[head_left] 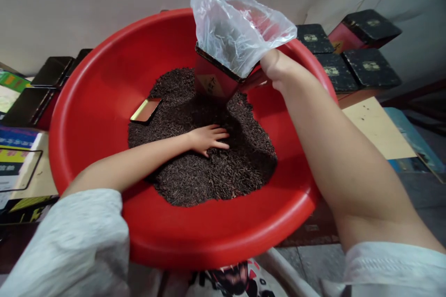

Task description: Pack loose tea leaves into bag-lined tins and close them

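A wide red plastic basin [167, 227] holds a heap of dark, loose tea leaves [205, 181]. My left hand [209, 140] lies on the heap with its fingers spread, palm down. My right hand [273, 69] grips a square tea tin [216, 81] by its right side, above the heap. The fingers are partly hidden behind the tin. A clear plastic bag [233, 28] lines this tin and flares out over its open top. On the left of the leaves, inside the basin, rests a small tin lid [145, 110] with a shiny gold inner side.
Several dark-lidded tins [371, 67] stand on the right beyond the rim. More dark tins [52, 72] are on the left, near printed boxes [21, 144]. A pale board [378, 127] lies at the right. Behind the basin rises a grey wall [104, 0].
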Motion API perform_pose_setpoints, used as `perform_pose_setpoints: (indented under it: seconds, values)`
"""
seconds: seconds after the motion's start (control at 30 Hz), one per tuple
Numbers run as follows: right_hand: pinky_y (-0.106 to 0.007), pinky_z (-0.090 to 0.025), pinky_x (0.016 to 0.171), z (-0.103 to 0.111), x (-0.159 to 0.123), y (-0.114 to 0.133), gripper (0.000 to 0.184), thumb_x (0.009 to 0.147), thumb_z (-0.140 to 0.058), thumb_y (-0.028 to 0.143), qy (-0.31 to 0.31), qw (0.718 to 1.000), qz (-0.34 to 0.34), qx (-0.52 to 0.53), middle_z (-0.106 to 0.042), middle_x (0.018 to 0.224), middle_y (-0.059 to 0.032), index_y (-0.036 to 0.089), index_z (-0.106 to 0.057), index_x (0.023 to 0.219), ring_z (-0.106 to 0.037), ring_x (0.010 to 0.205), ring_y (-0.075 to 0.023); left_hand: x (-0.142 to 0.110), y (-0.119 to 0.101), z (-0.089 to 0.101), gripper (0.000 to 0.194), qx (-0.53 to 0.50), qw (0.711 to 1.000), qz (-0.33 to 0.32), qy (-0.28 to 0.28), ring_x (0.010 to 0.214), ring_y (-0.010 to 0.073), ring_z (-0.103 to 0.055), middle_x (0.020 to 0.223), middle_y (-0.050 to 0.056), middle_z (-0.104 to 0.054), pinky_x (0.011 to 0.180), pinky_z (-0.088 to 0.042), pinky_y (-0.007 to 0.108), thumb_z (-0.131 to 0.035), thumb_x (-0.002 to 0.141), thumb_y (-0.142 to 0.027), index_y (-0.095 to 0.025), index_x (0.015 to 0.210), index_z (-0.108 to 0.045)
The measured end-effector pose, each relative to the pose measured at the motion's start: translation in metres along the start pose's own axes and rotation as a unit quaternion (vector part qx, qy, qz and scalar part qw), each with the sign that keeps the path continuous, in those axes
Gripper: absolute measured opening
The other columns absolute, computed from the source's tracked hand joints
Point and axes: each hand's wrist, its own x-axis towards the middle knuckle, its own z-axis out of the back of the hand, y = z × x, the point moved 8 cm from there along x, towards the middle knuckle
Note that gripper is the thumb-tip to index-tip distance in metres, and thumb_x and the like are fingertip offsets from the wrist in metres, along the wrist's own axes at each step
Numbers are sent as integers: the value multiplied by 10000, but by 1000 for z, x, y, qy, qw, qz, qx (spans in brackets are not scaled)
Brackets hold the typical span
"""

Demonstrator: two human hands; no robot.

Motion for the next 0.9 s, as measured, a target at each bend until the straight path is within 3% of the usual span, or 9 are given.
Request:
perform_pose_setpoints:
  seconds: [0.13, 0.23, 0.37, 0.43, 0.53, 0.63, 0.7, 0.83, 0.9]
  values:
    - [-442, -544, 814, 10, 3, -9, 640, 866, -367, 683, -36, 999, -21, -10, -702, 1038, -61, 230, -550, 1280, -691, 808, -189, 17, 26, 6, 706, 51, 998, 43, 8, 1398, 314, -307, 1494, 112, -375, 1134, -229, 507, -814, 599, -193, -266, 1249, -550]
    - [-461, -548, 819, 14, 6, -13, 676, 857, -346, 702, -33, 999, -25, -15, -702, 944, -85, 177, -600, 1199, -697, 782, -215, 19, 21, 9, 688, 81, 994, 71, 34, 1411, 324, -270, 1507, 140, -341, 1138, -202, 518, -781, 635, -205, -219, 1274, -527]
    - [-495, -550, 804, 18, 8, -15, 749, 851, -275, 724, -37, 999, -28, -19, -680, 888, -139, 119, -614, 1135, -698, 744, -245, -13, 2, 21, 552, 52, 993, 105, -26, 1351, 324, -369, 1439, 151, -437, 1134, -232, 495, -695, 734, -289, -187, 1256, -547]
    - [-514, -530, 830, 18, 10, -17, 745, 881, -214, 693, -37, 998, -33, -27, -679, 891, -144, 115, -596, 1155, -701, 762, -248, -43, 13, 28, 459, 24, 981, 168, -90, 1299, 298, -433, 1363, 158, -501, 1132, -247, 465, -589, 835, -380, -169, 1240, -557]
    - [-534, -501, 880, 14, 10, -17, 677, 902, -242, 650, -27, 999, -38, -28, -694, 955, -123, 140, -591, 1178, -699, 807, -246, -98, 65, 33, 773, -36, 902, 383, -196, 1377, 346, -300, 1451, 209, -363, 1145, -199, 500, -654, 758, -542, -136, 1370, -411]
    - [-395, -501, 942, 7, 7, 3, 489, 915, -390, 547, -10, 998, 63, 9, -678, 1145, -35, 229, -588, 1229, -657, 989, -185, -123, 107, 10, 1155, -175, 815, 525, -170, 1431, 380, -155, 1527, 236, -192, 1144, -180, 532, -730, 622, -625, -142, 1486, -134]
    - [-320, -499, 929, 5, 4, 10, 405, 910, -463, 477, -10, 994, 105, 16, -657, 1203, 21, 273, -581, 1240, -633, 1031, -141, -119, 117, 2, 1199, -221, 789, 554, -145, 1438, 385, -122, 1541, 226, -163, 1146, -170, 538, -742, 586, -646, -159, 1491, -126]
    - [-395, -539, 794, 6, 8, -12, 583, 888, -416, 596, -25, 999, -12, -39, -717, 998, -97, 140, -604, 1199, -693, 785, -183, -107, 111, 11, 1121, -202, 782, 567, -162, 1344, 397, -330, 1434, 221, -366, 1109, -294, 486, -780, 527, -629, -128, 1423, -330]
    - [-424, -538, 782, 7, 9, -17, 620, 917, -349, 583, -31, 997, -21, -61, -718, 931, -121, 96, -575, 1228, -698, 721, -190, -107, 105, 14, 1010, -197, 775, 578, -161, 1260, 387, -442, 1347, 227, -462, 1072, -358, 451, -776, 567, -577, -91, 1372, -408]
